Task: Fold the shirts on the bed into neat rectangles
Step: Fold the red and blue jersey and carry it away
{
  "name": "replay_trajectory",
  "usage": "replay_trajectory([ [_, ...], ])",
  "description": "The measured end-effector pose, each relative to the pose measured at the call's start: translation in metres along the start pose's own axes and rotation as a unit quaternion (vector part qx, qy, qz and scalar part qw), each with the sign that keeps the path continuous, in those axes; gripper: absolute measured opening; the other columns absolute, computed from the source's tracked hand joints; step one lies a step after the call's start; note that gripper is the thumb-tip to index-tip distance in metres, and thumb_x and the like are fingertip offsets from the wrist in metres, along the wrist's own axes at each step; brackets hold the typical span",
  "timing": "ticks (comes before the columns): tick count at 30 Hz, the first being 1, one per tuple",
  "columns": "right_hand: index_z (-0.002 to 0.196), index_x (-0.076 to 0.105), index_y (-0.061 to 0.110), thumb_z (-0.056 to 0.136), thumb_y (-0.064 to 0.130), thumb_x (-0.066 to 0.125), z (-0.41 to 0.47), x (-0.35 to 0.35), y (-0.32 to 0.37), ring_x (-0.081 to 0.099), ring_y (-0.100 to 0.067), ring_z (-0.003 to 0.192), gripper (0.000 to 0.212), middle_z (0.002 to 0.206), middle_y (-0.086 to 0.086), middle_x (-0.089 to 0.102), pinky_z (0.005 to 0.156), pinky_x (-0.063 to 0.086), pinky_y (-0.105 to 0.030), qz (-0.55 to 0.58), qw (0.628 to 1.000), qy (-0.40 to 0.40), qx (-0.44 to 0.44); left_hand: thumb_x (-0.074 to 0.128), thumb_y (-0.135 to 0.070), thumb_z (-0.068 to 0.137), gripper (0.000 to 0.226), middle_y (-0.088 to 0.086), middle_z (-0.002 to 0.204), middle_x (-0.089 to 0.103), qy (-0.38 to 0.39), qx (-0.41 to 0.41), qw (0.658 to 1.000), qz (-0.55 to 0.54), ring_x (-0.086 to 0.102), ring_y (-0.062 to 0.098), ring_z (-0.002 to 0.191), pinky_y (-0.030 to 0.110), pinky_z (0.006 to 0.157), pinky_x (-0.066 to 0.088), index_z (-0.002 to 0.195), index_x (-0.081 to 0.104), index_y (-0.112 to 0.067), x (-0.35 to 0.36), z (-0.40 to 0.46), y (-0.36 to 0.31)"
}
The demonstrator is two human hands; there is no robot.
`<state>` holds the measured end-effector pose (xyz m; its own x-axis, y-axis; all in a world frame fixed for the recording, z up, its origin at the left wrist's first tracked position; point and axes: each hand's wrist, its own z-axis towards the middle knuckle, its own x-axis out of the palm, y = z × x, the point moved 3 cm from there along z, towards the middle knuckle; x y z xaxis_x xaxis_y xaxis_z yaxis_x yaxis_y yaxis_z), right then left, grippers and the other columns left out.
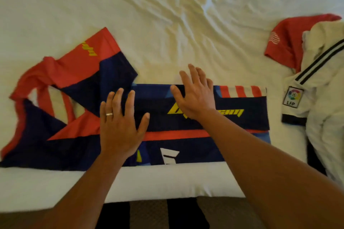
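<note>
Navy-red jersey [186,122], half-folded, sleeve rumpled

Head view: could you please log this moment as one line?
hands: left, right flat on navy-red shirt | part-folded | white shirt waiting

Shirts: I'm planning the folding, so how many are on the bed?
3: navy-red shirt under both hands; white shirt at right; red shirt partly beneath it. More may be hidden.

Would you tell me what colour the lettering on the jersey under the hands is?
Yellow, on the navy band of the jersey; head view.
</note>
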<state>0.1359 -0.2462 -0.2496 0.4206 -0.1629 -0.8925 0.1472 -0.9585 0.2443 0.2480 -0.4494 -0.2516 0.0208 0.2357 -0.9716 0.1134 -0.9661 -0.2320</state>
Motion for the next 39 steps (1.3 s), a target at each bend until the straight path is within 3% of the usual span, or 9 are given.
replay_trajectory([
  [7,0.139,0.045,0.013,0.099,0.043,0.048,0.081,0.007,0.166,0.042,-0.032,0.128,0.05,0.139,-0.009,0.046,0.098,0.04,-0.045,0.123,0.992,0.005,0.01,0.04,-0.052,0.1,0.07,0.025,0.156,0.036,-0.015,-0.092,0.995,0.034,0.032,0.045,0.144,0.063,0.115,0.027,0.152,0.037,-0.005,-0.032,-0.039,0.146],
  [16,0.103,0.059,0.01,0.088,0.014,0.055,0.092,0.009,0.208,0.051,-0.028,0.083,0.016,0.094,-0.006,0.053,0.068,0.037,-0.032,0.134,0.985,-0.019,0.111,0.028,-0.063,0.1,0.077,0.017,0.155,0.039,0.073,-0.045,0.989,0.121,0.048,0.041,0.126,0.052,0.089,0.039,0.155,0.034,-0.01,-0.048,-0.032,0.228],
  [24,0.086,0.057,0.005,0.087,0.012,0.056,0.009,-0.015,0.288,0.054,-0.035,0.07,0.008,0.082,-0.013,0.06,0.059,0.038,-0.038,0.106,0.967,-0.177,-0.151,0.04,-0.048,0.103,0.045,0.013,0.131,0.055,0.08,-0.142,0.983,-0.085,0.053,0.036,0.114,0.044,0.093,0.039,0.132,0.055,-0.017,-0.096,-0.011,0.237],
  [26,0.082,0.06,0.004,0.084,0.011,0.056,-0.028,-0.005,0.306,0.054,-0.036,0.065,0.008,0.076,-0.014,0.058,0.058,0.041,-0.04,0.079,0.946,-0.204,-0.237,0.047,-0.042,0.103,0.031,0.007,0.105,0.062,0.057,-0.311,0.875,-0.366,0.06,0.032,0.096,0.032,0.075,0.04,0.106,0.062,-0.015,-0.107,-0.007,0.243],
  [27,0.081,0.062,0.005,0.083,0.01,0.056,-0.046,0.004,0.311,0.054,-0.035,0.064,0.008,0.075,-0.014,0.058,0.057,0.041,-0.042,0.067,0.939,-0.211,-0.264,0.047,-0.046,0.103,0.036,0.006,0.095,0.065,0.077,-0.398,0.755,-0.515,0.062,0.031,0.085,0.032,0.068,0.041,0.096,0.063,-0.015,-0.112,-0.006,0.244],
  [28,0.081,0.063,0.006,0.082,0.01,0.057,-0.064,0.016,0.314,0.054,-0.035,0.064,0.007,0.075,-0.013,0.058,0.057,0.041,-0.042,0.054,0.934,-0.21,-0.285,0.042,-0.055,0.103,0.045,0.006,0.09,0.068,0.124,-0.453,0.644,-0.603,0.064,0.03,0.08,0.032,0.068,0.044,0.092,0.064,-0.016,-0.115,-0.009,0.244],
  [30,0.084,0.067,0.008,0.082,0.011,0.06,-0.099,0.043,0.313,0.056,-0.033,0.069,0.008,0.079,-0.01,0.061,0.062,0.043,-0.042,0.037,0.932,-0.175,-0.315,0.035,-0.068,0.099,0.063,0.01,0.093,0.075,0.206,-0.474,0.536,-0.668,0.07,0.03,0.088,0.04,0.081,0.052,0.1,0.067,-0.013,-0.119,-0.013,0.246],
  [34,0.087,0.071,0.011,0.089,0.032,0.058,-0.151,0.094,0.296,0.061,-0.028,0.079,0.025,0.086,-0.003,0.069,0.072,0.047,-0.042,0.086,0.959,-0.076,-0.259,0.046,-0.068,0.096,0.06,0.002,0.092,0.077,0.272,-0.43,0.598,-0.619,0.073,0.021,0.085,0.034,0.068,0.056,0.117,0.069,-0.016,-0.11,-0.035,0.26],
  [39,0.093,0.068,0.016,0.096,0.045,0.056,-0.165,0.108,0.268,0.058,-0.017,0.087,0.031,0.094,0.003,0.062,0.079,0.05,-0.037,0.274,0.947,-0.101,0.136,0.073,-0.042,0.09,0.034,0.002,0.103,0.078,0.298,-0.401,0.702,-0.508,0.074,0.023,0.092,0.035,0.074,0.057,0.111,0.074,-0.016,-0.095,-0.064,0.267],
])
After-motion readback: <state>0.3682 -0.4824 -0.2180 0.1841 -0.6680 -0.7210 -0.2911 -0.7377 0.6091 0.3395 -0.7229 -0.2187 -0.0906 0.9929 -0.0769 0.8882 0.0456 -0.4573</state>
